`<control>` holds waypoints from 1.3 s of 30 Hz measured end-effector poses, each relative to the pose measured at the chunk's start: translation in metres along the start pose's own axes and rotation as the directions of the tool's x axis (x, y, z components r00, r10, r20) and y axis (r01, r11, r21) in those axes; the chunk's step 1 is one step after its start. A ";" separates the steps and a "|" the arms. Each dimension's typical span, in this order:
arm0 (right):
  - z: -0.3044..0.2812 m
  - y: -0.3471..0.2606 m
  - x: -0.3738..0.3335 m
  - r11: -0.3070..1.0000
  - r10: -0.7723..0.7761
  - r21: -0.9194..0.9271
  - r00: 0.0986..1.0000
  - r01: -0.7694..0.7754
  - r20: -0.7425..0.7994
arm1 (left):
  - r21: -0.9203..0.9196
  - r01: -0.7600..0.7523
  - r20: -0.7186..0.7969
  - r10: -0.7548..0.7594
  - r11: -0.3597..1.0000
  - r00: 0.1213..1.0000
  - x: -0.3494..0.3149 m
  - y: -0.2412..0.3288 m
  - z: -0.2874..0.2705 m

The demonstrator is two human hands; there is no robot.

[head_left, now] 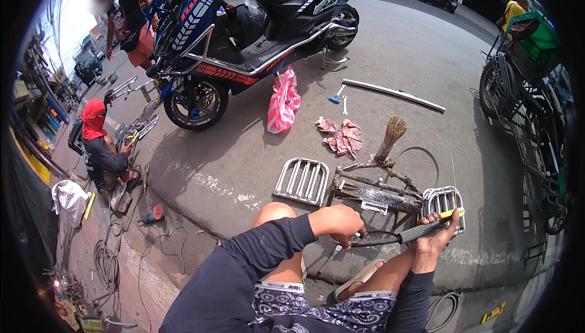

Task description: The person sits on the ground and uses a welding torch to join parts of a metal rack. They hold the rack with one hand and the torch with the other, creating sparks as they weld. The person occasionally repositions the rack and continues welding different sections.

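Note:
My right hand (436,244) holds a long dark tool with a ribbed grey grip (420,232) and a yellow end; its exact kind I cannot make out. My left hand (338,223) is closed at the other end of it, where a black loop-like part runs; its fingertips are partly hidden. Just beyond my hands lies a worn metal frame (378,196) with a bundle of thin rods (395,132) standing at its far end. A white slatted metal rack (303,180) is left of the frame, and a second slatted rack (443,200) lies close beyond my right hand.
A blue-black scooter (244,58) stands ahead. On the pavement lie a striped plastic bag (284,101), a stained cloth (341,136), a wrench (345,105), a hammer (336,98) and a metal bar (393,94). At left, a person with a red head cover (100,144) sits near cables (106,266) and a grinder (153,214).

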State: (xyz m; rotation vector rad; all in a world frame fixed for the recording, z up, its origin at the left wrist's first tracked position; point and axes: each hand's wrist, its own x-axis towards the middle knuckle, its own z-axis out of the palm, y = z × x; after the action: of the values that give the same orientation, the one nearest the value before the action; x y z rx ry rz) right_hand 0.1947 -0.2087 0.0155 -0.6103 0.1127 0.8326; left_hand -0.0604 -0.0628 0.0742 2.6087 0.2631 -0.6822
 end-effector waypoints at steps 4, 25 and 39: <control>-0.013 -0.018 -0.001 0.992 -0.090 -0.089 0.995 0.093 0.037 | 0.013 0.012 -0.009 -0.012 1.000 1.000 0.009 0.001 0.009; -0.006 -0.002 0.005 0.996 -0.079 -0.041 0.996 0.081 0.045 | -0.073 -0.005 0.035 0.008 0.997 0.999 0.038 -0.004 0.021; -0.001 0.003 -0.001 0.998 -0.048 0.043 0.998 0.049 -0.028 | -0.081 -0.016 -0.107 0.008 0.997 0.994 -0.019 -0.036 0.005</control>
State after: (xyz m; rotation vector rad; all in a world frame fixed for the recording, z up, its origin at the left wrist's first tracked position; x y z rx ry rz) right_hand 0.1921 -0.2079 0.0136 -0.5811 0.1399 0.7736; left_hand -0.0893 -0.0339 0.0671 2.5701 0.3009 -0.5175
